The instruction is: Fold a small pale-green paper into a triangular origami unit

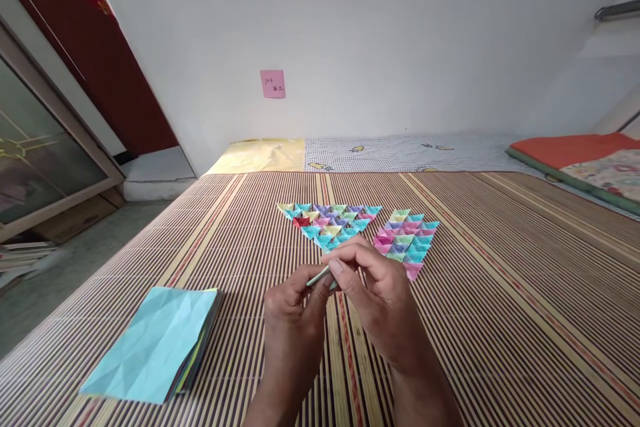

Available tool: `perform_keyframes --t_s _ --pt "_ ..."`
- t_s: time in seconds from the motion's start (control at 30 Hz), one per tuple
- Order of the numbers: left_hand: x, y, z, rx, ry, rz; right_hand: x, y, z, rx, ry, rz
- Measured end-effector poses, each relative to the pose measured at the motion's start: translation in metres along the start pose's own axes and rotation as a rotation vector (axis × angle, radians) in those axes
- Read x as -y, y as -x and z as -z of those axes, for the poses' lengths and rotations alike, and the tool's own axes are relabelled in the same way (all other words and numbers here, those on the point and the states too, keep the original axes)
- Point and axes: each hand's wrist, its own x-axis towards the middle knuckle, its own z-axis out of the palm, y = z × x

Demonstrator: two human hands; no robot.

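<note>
right grip (pixel 377 297) pinches paper (pixel 318 277); pink note (pixel 273 84) reads "…04"

A pale wall (pixel 400 40) rises at twelve o'clock, a pink note (pixel 273 84) on it towards eleven. Dark red panel (pixel 95 53) at ten, glazed frame (pixel 45 153) at nine, grey floor (pixel 117 230) towards eight; folded quilt (pixel 570 149) at three; striped mat (pixel 490 320) across six.

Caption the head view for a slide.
Left hand and right hand hold pale-green paper over a striped mat, paper triangles beyond.
</note>
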Motion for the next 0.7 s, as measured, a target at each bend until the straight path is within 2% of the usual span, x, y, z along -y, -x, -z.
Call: perform_keyframes --t_s 0.1,0.17,0.27,0.33,0.43,0.6,0.7 --pt "0.0 0.001 0.0 -0.002 -0.026 0.009 0.001 0.001 0.0 0.024 -0.023 0.0" --pt "0.0 0.0 0.0 0.035 0.025 0.067 0.0 0.001 0.001 0.017 -0.015 0.011" --pt "0.001 -0.003 0.002 0.177 0.255 0.219 -0.001 0.0 0.002 0.002 0.021 0.038" --pt "0.003 -0.005 0.005 0.257 0.382 0.272 -0.002 -0.001 0.003 0.017 0.036 0.056" --pt "0.006 -0.007 0.008 0.27 0.408 0.236 -0.003 -0.003 0.005 0.042 0.05 0.071" --pt "0.005 -0.008 0.011 0.28 0.28 0.18 -0.004 -0.004 0.007 0.051 0.056 0.062" --pt "0.002 -0.008 0.01 0.277 0.293 0.191 -0.004 -0.004 0.006 0.051 0.041 0.051"
